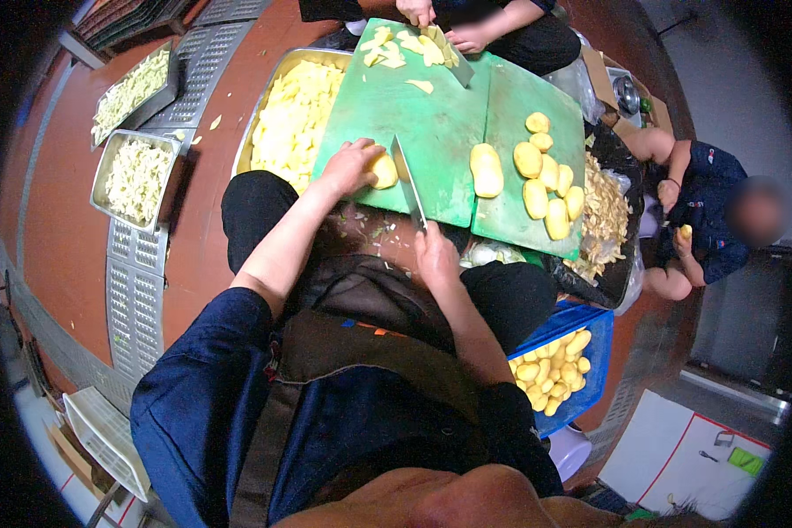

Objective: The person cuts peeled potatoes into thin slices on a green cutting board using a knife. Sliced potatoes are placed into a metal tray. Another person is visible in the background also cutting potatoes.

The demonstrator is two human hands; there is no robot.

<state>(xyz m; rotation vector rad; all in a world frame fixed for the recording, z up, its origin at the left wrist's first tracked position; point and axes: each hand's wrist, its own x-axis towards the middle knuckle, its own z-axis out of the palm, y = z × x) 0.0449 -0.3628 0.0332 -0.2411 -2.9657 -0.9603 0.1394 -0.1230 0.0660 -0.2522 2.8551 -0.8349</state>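
Note:
My left hand (353, 168) holds a peeled potato (384, 173) down on the near left part of a green cutting board (402, 119). In my right hand (435, 254) is the handle of a knife (409, 181), a broad cleaver-like blade pointing away from me. The blade stands just right of that potato, apart from it. A large peeled potato (486, 170) lies to the right, near the seam with a second green board (511, 218). Several smaller peeled potatoes (549, 173) are grouped on that second board.
Left of the board sits a metal tray of cut potato (297, 125). Opposite, a co-worker's hands (472, 36) work a cleaver (462, 69) by sliced potato. A black bag of peelings (607, 218) and a blue crate (597, 383) of potatoes stand right. Another person (706, 204) sits beyond.

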